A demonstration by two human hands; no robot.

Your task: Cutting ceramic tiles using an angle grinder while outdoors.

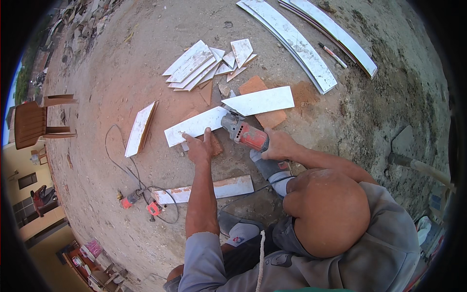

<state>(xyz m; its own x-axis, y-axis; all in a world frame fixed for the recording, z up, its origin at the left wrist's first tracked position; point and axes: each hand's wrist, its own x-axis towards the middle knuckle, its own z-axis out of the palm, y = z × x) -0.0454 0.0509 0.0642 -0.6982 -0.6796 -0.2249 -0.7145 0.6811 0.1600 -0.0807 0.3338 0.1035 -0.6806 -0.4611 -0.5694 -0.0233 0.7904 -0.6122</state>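
My right hand wraps round the red and grey body of an angle grinder. The grinder's head and disc sit where two white tile strips meet at an angle. Spread fingers of my left hand press on the near end of the left tile strip. The right tile strip slants off to the right, and its pointed end lies by the disc. Orange bricks lie under both strips. Whether the strips still join under the grinder is hidden.
Cut tile pieces are heaped ahead; long tile strips and a marker lie far right. A tile stack and cable with plugs are left. Another strip lies near my feet. A shovel is at right.
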